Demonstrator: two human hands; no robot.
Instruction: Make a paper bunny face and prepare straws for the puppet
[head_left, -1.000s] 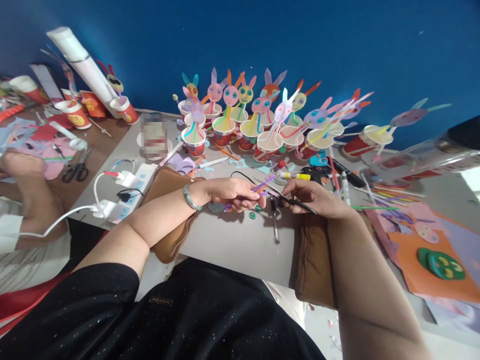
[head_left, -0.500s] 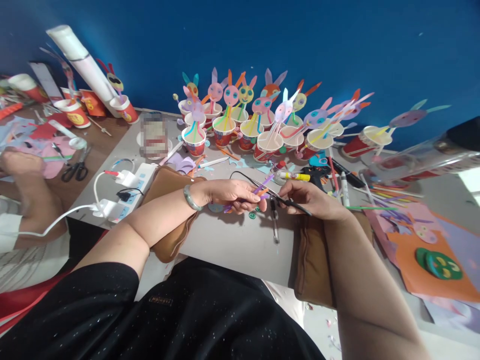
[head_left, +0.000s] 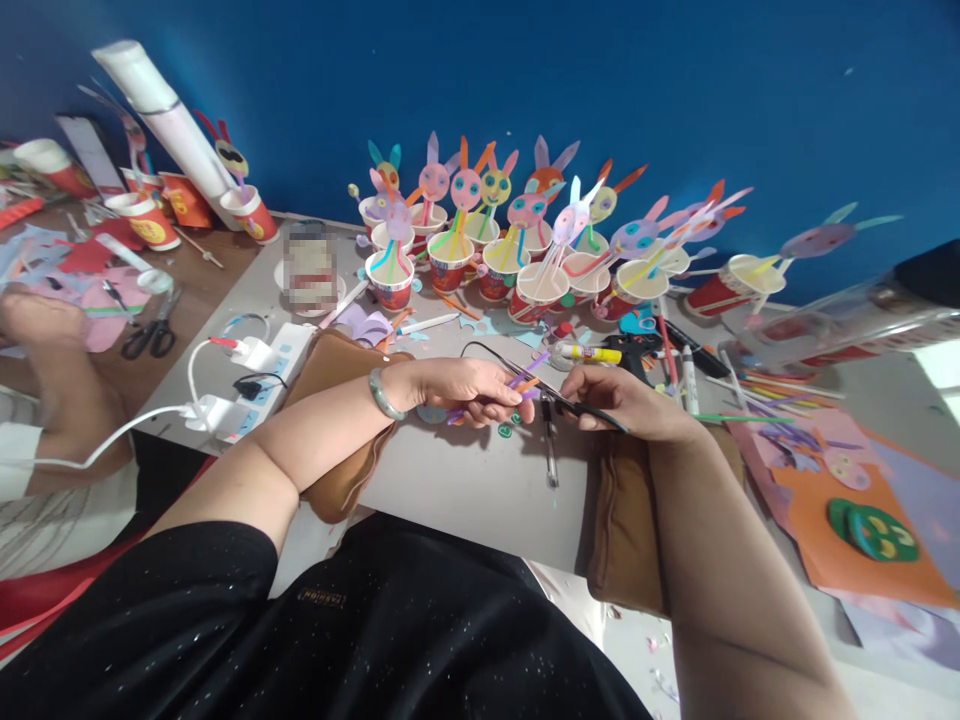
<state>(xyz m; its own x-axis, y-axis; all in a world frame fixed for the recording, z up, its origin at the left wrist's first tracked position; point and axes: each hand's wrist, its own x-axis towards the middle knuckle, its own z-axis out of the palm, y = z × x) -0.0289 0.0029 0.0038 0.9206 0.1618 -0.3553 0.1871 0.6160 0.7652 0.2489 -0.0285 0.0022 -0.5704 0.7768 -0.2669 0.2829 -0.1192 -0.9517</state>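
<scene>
My left hand (head_left: 487,392), with a bangle on its wrist, is closed around thin purple and orange straws (head_left: 529,384) whose ends stick out past the fingers. Just right of it, my right hand (head_left: 619,400) grips dark scissors (head_left: 564,398). Their blades point left and reach the straws; fingers partly hide the handles. Under the hands a clear pen (head_left: 551,455) lies on the grey table (head_left: 480,490). Small green paper rounds (head_left: 506,430) lie near my left fingertips. A thin black cord loops behind the hands.
Several paper cups (head_left: 390,280) with paper rabbit heads line the blue wall. Brown cushions (head_left: 337,480) lie beneath both forearms. A power strip (head_left: 274,375) with cables is at left, near another person's arm (head_left: 67,400). Orange paper (head_left: 847,530) and a clear bottle (head_left: 840,310) are at right.
The view has shifted very slightly. My two hands hold almost the same pose, with the scissors still at the straws. The other person's hand at left has moved a little.
</scene>
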